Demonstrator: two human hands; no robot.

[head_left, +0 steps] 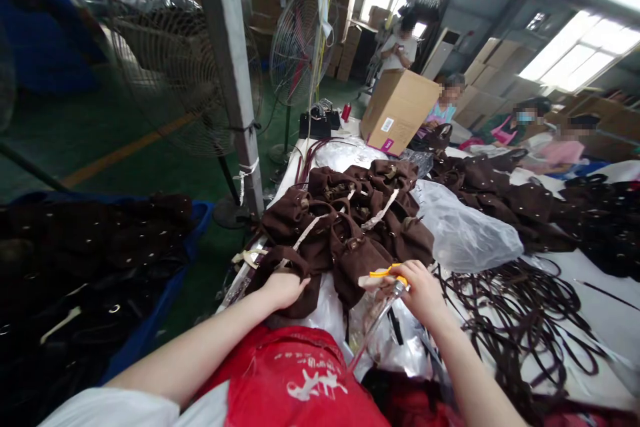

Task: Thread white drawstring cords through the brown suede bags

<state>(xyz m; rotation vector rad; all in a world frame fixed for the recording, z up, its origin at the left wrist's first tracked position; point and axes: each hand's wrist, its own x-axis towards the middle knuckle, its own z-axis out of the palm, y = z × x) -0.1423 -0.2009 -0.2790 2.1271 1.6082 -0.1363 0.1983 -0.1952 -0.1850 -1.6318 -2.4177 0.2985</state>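
Right hand (423, 290) curled tight around a small orange-handled tool (385, 273), fingers closed over it, and the tool's working end is buried behind a scrap of clear plastic (373, 320), so its shape is anyone's guess. Left hand (284, 288) is down flat with fingers bent, gripping the edge of a dark brown suede-like pouch (293, 283) at the near rim of the heap. That pouch is soft, matte, deep chocolate, and sits right at the front of the worktop (605, 320), just above a red apron (295, 373).

Behind it, the pile of brown pouches (355, 220) runs together; metal fittings and pale tape strips (383, 210) peek out, but the bags overlap too much for a count. A clear plastic bag (465, 230) lies just beside the pile to the right, and a tangle of dark cords (520, 317) spreads across the white surface, uncountable.

One cardboard box (397, 110) stands at the far end. Two standing fans (297, 43) to the left, one partly behind a pillar (233, 73). Four other people sit or stand beyond the box. A blue crate (193, 240) on the left is cut off by the frame
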